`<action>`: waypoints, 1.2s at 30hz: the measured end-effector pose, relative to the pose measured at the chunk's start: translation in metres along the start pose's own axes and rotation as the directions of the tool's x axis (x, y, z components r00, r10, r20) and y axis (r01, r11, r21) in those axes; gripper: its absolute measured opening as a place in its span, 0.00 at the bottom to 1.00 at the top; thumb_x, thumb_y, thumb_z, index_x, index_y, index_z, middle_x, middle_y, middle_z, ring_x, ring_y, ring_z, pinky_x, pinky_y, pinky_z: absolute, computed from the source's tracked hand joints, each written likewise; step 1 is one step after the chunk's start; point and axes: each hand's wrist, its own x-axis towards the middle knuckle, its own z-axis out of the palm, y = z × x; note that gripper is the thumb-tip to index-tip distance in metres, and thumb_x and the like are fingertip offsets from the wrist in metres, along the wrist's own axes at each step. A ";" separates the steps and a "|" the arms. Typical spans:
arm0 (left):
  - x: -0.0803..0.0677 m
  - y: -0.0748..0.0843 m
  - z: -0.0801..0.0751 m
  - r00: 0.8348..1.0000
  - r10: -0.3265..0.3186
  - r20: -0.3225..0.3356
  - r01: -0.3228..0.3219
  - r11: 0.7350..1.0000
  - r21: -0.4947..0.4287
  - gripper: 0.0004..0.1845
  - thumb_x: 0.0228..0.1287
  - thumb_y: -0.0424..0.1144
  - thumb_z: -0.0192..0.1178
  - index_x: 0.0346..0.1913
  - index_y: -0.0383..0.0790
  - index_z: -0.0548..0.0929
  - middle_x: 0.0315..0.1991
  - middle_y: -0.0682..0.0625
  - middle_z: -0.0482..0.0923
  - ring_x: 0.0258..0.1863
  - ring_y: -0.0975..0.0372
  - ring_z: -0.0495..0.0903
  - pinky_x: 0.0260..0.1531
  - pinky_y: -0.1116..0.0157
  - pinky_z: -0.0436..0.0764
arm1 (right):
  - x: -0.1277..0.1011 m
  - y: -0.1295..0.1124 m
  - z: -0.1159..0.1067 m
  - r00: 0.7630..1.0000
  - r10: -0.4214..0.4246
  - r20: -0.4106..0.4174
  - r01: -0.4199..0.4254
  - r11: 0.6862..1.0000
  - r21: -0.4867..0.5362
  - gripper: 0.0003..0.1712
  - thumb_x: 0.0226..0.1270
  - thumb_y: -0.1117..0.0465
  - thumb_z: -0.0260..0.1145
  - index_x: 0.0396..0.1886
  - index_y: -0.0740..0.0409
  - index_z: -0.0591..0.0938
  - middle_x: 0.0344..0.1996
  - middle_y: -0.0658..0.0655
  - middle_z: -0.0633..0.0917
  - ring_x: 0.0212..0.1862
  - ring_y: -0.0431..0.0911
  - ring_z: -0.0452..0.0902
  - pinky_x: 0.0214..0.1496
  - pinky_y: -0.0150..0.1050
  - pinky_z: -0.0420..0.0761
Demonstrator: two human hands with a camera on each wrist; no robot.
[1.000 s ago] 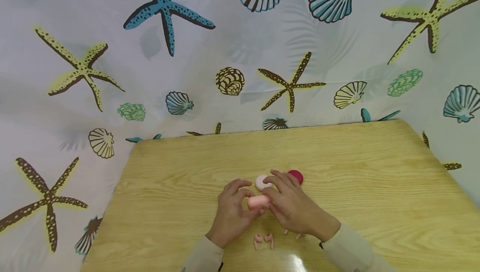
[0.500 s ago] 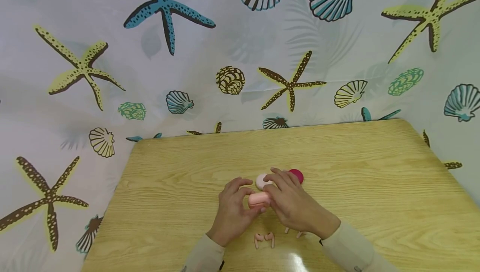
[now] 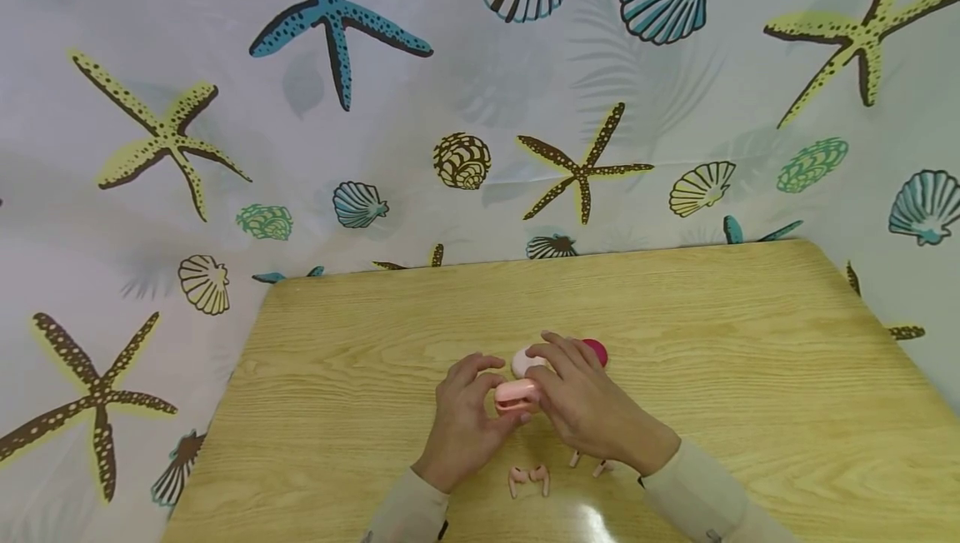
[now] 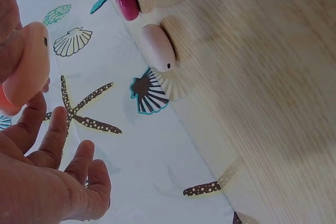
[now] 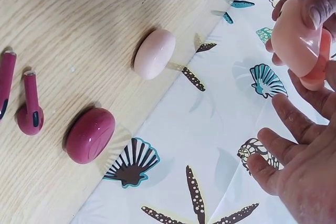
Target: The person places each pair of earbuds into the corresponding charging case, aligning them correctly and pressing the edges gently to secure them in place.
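The left hand point(image 3: 467, 418) and right hand point(image 3: 592, 406) are pinching opposite ends of the coral case point(image 5: 297, 43), holding it over the counter point(image 3: 337, 376) with its lid point(image 3: 517, 389) parted. Looking glossy, it is probably proving light, stiff and slippery; its rounded ends are likely offering the safest hold. Beyond, a pale pink case point(image 5: 155, 54) and a crimson case point(image 5: 91, 136) are resting.

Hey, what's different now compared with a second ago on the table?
The lid of the peach case has swung up, so an open gap shows beneath it. Nothing was let go: the left hand and right hand both still hold the case. The pale case, the dark pink case and the peach earbuds stayed put.
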 end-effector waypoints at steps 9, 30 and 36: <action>-0.002 0.000 0.001 1.000 -0.003 0.019 0.003 1.000 0.001 0.23 0.34 0.47 0.80 0.35 0.40 0.85 0.47 0.51 0.80 0.55 0.53 0.77 0.50 0.47 0.75 | 0.003 0.003 -0.001 1.000 0.017 0.001 -0.017 1.000 0.020 0.06 0.69 0.63 0.56 0.31 0.53 0.77 0.48 0.60 0.81 0.60 0.63 0.73 0.60 0.60 0.73; -0.002 0.003 -0.001 0.986 -0.128 0.104 0.147 0.967 -0.209 0.19 0.42 0.42 0.77 0.39 0.40 0.85 0.50 0.50 0.79 0.58 0.56 0.74 0.58 0.49 0.70 | 0.007 0.007 0.002 0.995 0.100 0.021 -0.101 0.994 0.050 0.04 0.68 0.62 0.59 0.34 0.55 0.80 0.48 0.61 0.81 0.60 0.64 0.73 0.58 0.61 0.73; 0.000 -0.001 -0.002 0.968 -0.208 0.142 0.238 0.941 -0.239 0.18 0.45 0.42 0.76 0.38 0.38 0.85 0.52 0.49 0.78 0.59 0.54 0.72 0.58 0.46 0.68 | 0.004 0.009 -0.002 0.986 0.166 0.010 -0.166 0.985 0.039 0.09 0.64 0.61 0.64 0.42 0.59 0.81 0.53 0.64 0.80 0.61 0.64 0.72 0.59 0.61 0.72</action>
